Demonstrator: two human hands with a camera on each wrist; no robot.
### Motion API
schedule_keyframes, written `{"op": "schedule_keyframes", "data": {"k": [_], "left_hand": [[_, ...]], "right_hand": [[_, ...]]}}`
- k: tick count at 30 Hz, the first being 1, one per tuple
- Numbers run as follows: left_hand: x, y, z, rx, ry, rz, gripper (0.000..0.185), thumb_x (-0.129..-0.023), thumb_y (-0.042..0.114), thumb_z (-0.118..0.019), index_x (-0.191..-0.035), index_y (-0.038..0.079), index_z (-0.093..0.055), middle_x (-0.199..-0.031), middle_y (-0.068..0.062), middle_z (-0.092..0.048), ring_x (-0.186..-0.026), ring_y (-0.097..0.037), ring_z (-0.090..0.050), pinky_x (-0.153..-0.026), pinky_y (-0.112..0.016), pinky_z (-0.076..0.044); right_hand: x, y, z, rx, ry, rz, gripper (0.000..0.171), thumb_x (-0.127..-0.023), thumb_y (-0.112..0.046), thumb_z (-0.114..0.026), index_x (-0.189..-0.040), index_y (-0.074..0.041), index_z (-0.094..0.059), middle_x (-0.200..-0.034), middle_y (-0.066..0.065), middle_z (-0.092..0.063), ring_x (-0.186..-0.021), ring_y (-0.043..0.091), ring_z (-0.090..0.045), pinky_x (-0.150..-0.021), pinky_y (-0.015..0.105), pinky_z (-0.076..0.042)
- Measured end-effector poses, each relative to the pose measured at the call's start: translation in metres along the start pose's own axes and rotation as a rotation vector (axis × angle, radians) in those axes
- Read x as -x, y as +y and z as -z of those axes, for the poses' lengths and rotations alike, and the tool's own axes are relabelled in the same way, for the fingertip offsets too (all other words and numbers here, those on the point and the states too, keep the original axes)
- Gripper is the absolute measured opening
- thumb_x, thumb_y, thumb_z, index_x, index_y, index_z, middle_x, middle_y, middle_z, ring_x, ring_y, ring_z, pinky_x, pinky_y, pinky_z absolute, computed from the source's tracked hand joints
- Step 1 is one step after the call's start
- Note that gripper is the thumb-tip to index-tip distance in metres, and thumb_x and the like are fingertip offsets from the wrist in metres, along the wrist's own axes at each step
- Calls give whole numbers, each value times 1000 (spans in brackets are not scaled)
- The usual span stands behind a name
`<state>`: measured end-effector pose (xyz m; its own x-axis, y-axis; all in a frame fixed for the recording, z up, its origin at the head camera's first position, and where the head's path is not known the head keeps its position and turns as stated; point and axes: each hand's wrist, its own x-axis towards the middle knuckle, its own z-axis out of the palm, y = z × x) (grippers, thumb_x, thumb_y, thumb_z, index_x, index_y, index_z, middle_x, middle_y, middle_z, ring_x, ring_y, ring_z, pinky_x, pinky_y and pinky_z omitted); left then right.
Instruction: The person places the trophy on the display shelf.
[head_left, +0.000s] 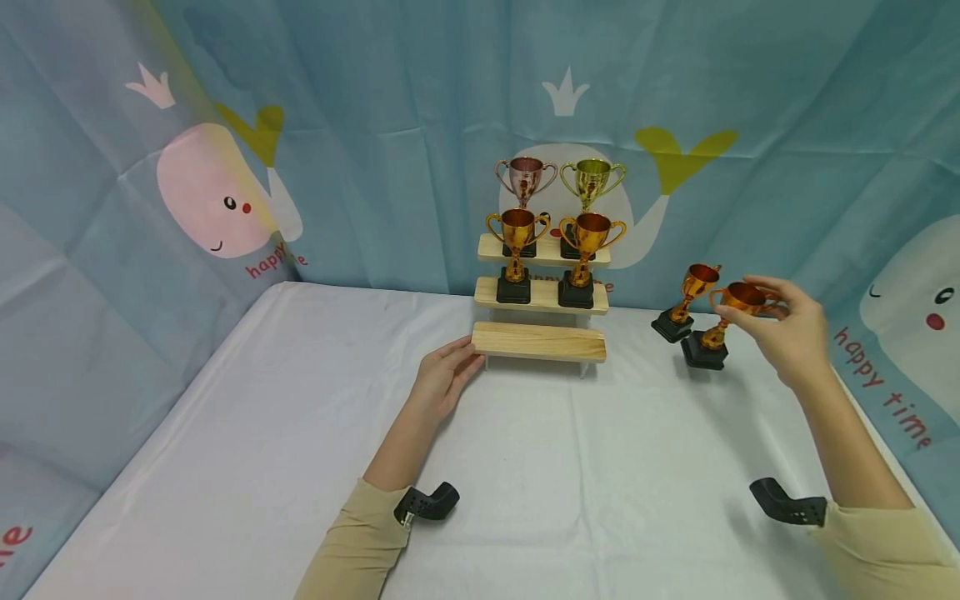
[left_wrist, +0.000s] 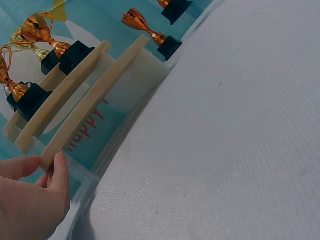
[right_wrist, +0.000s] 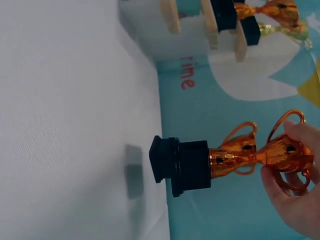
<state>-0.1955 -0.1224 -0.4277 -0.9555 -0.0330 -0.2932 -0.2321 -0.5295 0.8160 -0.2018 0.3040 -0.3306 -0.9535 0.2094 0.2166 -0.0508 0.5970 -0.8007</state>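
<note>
A three-tier display stand with wooden steps (head_left: 538, 342) stands near the back of the table. My left hand (head_left: 447, 377) pinches the left end of its lowest step, thumb on one side and fingers on the other, as the left wrist view shows. Off to the right, my right hand (head_left: 791, 329) grips a copper-gold trophy cup (head_left: 742, 297) by its bowl and handles. Its black base (right_wrist: 192, 165) hangs over the cloth, with a shadow apart from it in the right wrist view. A similar trophy (head_left: 699, 282) stands just behind and left of it.
Two copper-gold trophies (head_left: 517, 229) stand on the middle step. On the top step, behind them, are a rose-coloured trophy (head_left: 525, 175) and a yellow-gold trophy (head_left: 592, 177). A blue printed curtain (head_left: 390, 167) rises behind the white-covered table (head_left: 517, 467).
</note>
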Motion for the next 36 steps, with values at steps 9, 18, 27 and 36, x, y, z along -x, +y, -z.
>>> {"op": "schedule_keyframes", "data": {"k": [9, 18, 27, 36], "left_hand": [[0, 0, 0, 1, 11, 4, 43, -108, -4, -53, -150, -12, -47, -152, -27, -45, -139, -33, -51, -107, -25, -58], [0, 0, 0, -18, 14, 1, 43, -109, -1, -54, -150, -11, -47, -152, -25, -47, -140, -33, -52, -105, -22, -59], [-1, -1, 0, 1, 10, 4, 43, -109, -2, -53, -150, -12, -47, -152, -27, -45, -140, -34, -51, -106, -24, -58], [-2, -1, 0, -9, 26, 16, 43, -109, -1, -54, -150, -10, -48, -151, -25, -48, -139, -32, -53, -103, -22, -60]], "right_hand": [[10, -15, -9, 21, 13, 43, 66, -98, -31, -78, -153, -5, -53, -116, -24, -45, -97, -5, -50, -71, -1, -47], [18, -31, -17, -11, 14, 108, 62, -97, -24, -80, -149, -2, -55, -113, -23, -48, -95, -8, -54, -73, -1, -49], [25, -45, -26, -39, 2, 147, 60, -96, -23, -81, -147, -2, -59, -121, -18, -50, -92, -9, -57, -73, 0, -51], [28, -55, -37, -36, -8, 181, 59, -95, -23, -82, -146, -3, -59, -124, -10, -56, -92, -8, -57, -73, 1, -51]]}}
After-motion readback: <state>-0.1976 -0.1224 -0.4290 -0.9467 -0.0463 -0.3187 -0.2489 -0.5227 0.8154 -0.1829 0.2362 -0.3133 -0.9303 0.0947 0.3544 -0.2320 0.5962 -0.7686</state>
